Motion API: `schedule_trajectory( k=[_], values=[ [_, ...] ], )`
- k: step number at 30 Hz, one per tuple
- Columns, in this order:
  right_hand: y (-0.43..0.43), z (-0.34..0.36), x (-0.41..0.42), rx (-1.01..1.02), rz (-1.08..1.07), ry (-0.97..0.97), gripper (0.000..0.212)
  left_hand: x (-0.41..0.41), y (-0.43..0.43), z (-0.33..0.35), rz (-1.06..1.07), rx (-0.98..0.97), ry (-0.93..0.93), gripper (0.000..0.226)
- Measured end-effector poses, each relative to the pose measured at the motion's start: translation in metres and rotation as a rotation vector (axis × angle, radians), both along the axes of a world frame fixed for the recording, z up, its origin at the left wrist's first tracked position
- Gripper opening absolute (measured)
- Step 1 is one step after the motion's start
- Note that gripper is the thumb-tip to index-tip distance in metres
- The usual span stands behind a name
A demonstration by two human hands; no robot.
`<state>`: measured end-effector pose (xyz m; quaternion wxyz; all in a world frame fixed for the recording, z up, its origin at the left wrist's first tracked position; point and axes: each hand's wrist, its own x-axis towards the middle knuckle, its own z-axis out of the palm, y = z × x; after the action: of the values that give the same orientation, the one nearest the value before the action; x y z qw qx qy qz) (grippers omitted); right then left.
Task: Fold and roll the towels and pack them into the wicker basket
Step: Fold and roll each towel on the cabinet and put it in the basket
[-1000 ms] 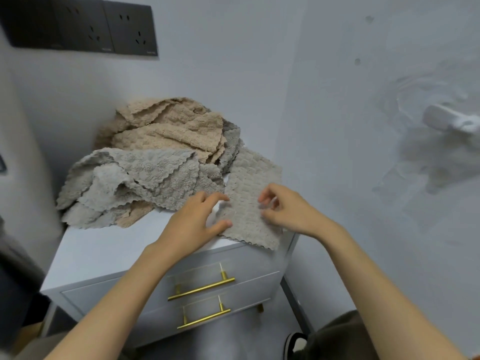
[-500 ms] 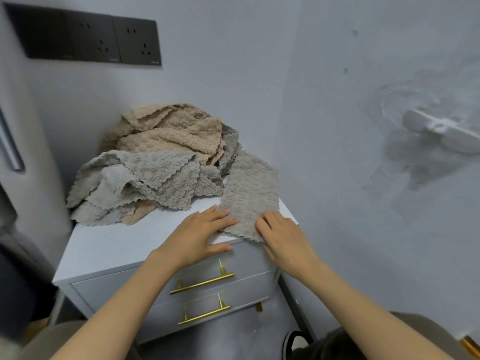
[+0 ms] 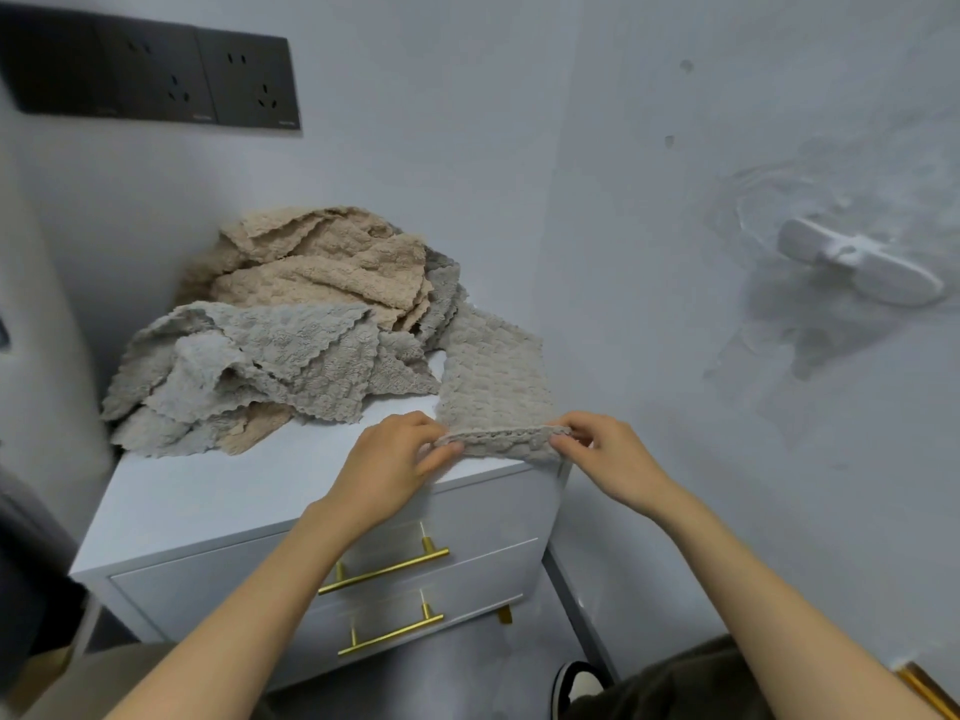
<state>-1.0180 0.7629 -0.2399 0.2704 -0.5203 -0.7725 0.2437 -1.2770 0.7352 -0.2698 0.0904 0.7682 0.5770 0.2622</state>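
— Both hands are on one towel. The left hand (image 3: 395, 459) pinches the near left corner of the grey towel (image 3: 493, 376) between thumb and fingertips. The right hand (image 3: 608, 459) pinches the near right corner the same way, fingers curled.
— Where does that towel lie?
— On the cabinet (image 3: 218, 491), at its front right corner, with the near end right at the front edge. It looks already folded into a narrow strip. The near end is lifted and turned over between the hands, scalloped hem uppermost.
— So the roll has begun?
— Barely, I'd judge: one first turn at most. The rest of the strip lies flat.
— Which way does it run?
— Its long axis goes from the front edge back toward the wall, along the cabinet's right edge. The far end meets the pile of towels (image 3: 291, 324); whether it touches or slips under, I can't tell. A roll would travel away from the person along that axis.
— What remains?
— Nearly all of it. The pile, beige and grey, sits crumpled over the back left of the top, with nothing in it folded or rolled as far as I can see. No finished roll shows, and the wicker basket is not in view, so I see nothing packed.
— Anything else around?
— Two drawers with gold handles (image 3: 384, 569) under the top, dark wall sockets (image 3: 156, 75) above the pile, and a white fitting (image 3: 857, 262) on the right wall
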Motion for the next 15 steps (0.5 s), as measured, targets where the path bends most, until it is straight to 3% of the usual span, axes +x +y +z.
schedule_trajectory(
  k=[4, 7, 9, 15],
  values=[
    [0.007, -0.002, 0.001, -0.096, -0.124, 0.043, 0.029, 0.005, 0.007, 0.003, 0.105, -0.119, -0.239, 0.041],
    [0.01, -0.003, -0.002, -0.146, -0.201, 0.094, 0.022, 0.009, 0.008, 0.006, 0.213, -0.187, -0.331, 0.047],
    [0.011, -0.004, -0.006, -0.144, -0.26, 0.071, 0.014, 0.012, 0.011, 0.005, 0.285, -0.209, -0.311, 0.053],
    [0.007, -0.01, -0.014, 0.037, -0.318, -0.109, 0.011, 0.021, 0.012, 0.003, 0.392, -0.062, -0.169, 0.03]
  ],
)
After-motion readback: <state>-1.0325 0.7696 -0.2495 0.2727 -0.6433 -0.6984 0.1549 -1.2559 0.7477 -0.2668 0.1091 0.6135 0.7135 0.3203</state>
